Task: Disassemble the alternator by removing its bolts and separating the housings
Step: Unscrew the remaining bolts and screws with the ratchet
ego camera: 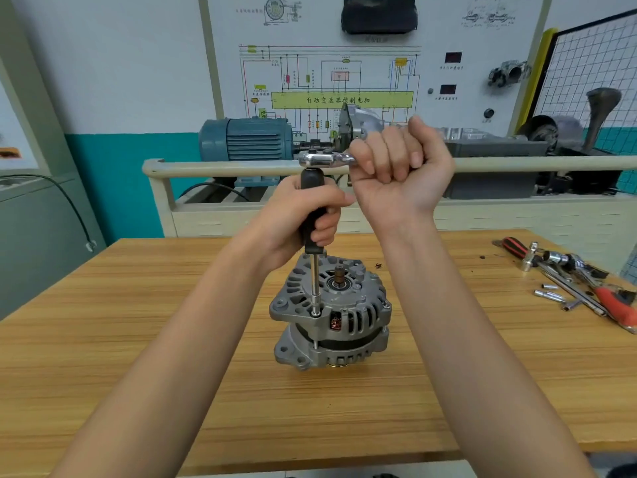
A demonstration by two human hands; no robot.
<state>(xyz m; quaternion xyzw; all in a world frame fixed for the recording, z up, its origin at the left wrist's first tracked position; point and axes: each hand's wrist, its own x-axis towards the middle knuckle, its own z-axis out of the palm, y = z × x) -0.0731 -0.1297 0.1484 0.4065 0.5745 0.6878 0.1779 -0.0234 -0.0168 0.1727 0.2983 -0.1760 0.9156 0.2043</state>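
Note:
A grey cast alternator (331, 313) stands upright on the wooden table (138, 339), shaft end up. A black-handled socket driver (313, 215) stands vertically above it, and its steel shaft ends in a socket seated on a bolt (315, 312) at the housing's front left rim. My left hand (303, 215) is wrapped around the black handle. A chrome ratchet (322, 158) sits on top of the driver, lying level. My right hand (396, 160) is fisted around the ratchet's handle, to the right of its head.
Loose tools lie at the table's right edge: sockets (549, 294), an extension bar, a red-and-black screwdriver (513, 246) and orange pliers (617, 305). Behind the table stands a training bench with a blue motor (246, 139) and a rail (224, 165).

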